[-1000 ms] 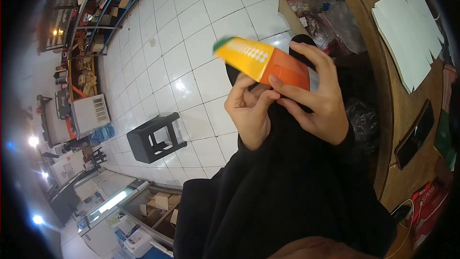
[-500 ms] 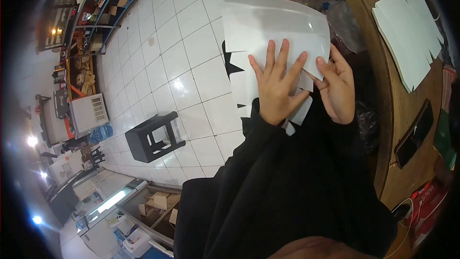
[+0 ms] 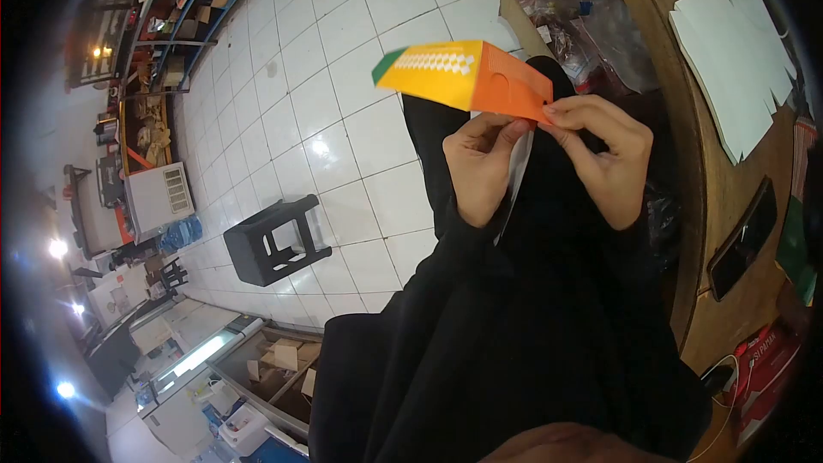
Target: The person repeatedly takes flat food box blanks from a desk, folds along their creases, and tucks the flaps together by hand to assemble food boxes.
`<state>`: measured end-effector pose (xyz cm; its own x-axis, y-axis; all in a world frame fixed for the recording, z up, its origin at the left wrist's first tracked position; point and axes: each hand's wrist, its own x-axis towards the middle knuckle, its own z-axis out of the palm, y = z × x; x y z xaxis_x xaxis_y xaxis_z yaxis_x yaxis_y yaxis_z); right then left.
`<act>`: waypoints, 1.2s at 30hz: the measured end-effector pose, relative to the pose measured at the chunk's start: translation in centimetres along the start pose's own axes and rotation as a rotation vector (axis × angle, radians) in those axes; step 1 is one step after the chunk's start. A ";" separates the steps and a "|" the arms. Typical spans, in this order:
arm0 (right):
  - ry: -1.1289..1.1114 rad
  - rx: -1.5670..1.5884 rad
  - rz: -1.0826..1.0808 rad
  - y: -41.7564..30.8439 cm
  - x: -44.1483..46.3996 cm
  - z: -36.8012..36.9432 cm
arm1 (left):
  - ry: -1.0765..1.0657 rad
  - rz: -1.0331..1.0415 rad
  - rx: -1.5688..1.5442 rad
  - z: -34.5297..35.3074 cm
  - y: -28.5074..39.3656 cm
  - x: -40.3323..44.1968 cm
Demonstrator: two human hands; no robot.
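A cut cardboard sheet (image 3: 433, 75), printed yellow and orange with a green end and a row of white diamond shapes, is held up above the lap. It bends where the yellow meets the orange, and its pale inner side shows as a narrow strip below. My left hand (image 3: 483, 170) pinches its lower edge between thumb and fingers. At the orange corner on the right, my right hand (image 3: 610, 154) grips the sheet with thumb and fingertips. The hands are close together, and part of the sheet is hidden behind the fingers.
On the wooden table (image 3: 686, 231) at right lie notched white cardboard sheets (image 3: 729, 69) and a black phone (image 3: 744, 240). Plastic bags (image 3: 600, 43) sit beyond the knees. A black stool (image 3: 273, 240) stands on the tiled floor (image 3: 343, 34) at left.
The sheet has turned from its white side, spread over the lap, to its printed side, raised and folded. My left hand has gone from lying flat on it to pinching its edge.
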<state>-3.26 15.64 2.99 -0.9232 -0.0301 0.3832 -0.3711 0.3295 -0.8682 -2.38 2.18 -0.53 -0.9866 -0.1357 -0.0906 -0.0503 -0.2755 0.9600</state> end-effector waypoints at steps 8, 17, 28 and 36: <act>0.004 0.105 0.127 -0.8 0.2 0.0 | -0.066 0.078 0.031 -0.7 0.3 0.1; -0.188 0.042 -0.140 1.0 -0.1 1.1 | -0.025 0.201 -0.117 -0.7 0.4 0.3; -0.539 0.486 0.513 4.9 -4.1 6.5 | 0.427 0.342 -0.028 -3.3 -2.5 3.5; -0.244 0.919 0.888 14.0 -5.7 11.1 | -0.334 0.520 0.948 -9.5 -7.7 -0.1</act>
<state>-4.30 9.97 -14.90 -0.8453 -0.3387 -0.4132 0.5301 -0.4350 -0.7279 -0.37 -4.77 -10.40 -0.9071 0.2766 0.3174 0.4210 0.5923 0.6870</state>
